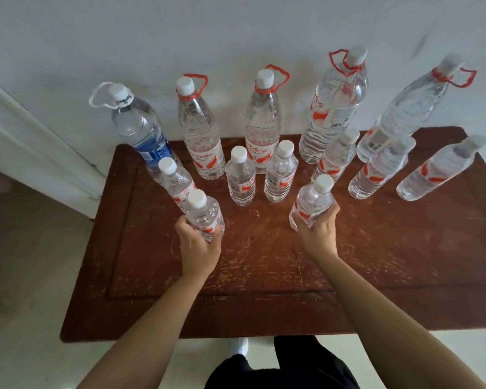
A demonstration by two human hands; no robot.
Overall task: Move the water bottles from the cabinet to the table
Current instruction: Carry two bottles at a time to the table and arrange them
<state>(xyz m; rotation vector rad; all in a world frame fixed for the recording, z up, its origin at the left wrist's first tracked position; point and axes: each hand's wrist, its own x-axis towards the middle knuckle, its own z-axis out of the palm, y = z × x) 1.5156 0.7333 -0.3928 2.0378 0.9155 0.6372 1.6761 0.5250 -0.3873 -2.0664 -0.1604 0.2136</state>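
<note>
A worn brown wooden table (264,270) stands against a white wall. Along its back stand several tall water bottles with carry loops, one blue-labelled (141,130), the others red-labelled, such as the one (260,122) in the middle. In front of them stand several small bottles with white caps and red labels, for example one (240,176). My left hand (198,245) grips a small bottle (204,216) at the front left of the group. My right hand (319,231) grips another small bottle (313,202) near the table's middle. Both held bottles are upright, low over or on the tabletop. The cabinet is out of view.
The near half of the tabletop (264,304) is bare wood. A white door frame (37,153) runs along the left beside the table. Pale tiled floor (26,276) lies to the left and in front. My dark trousers and a white shoe (240,346) show below the table edge.
</note>
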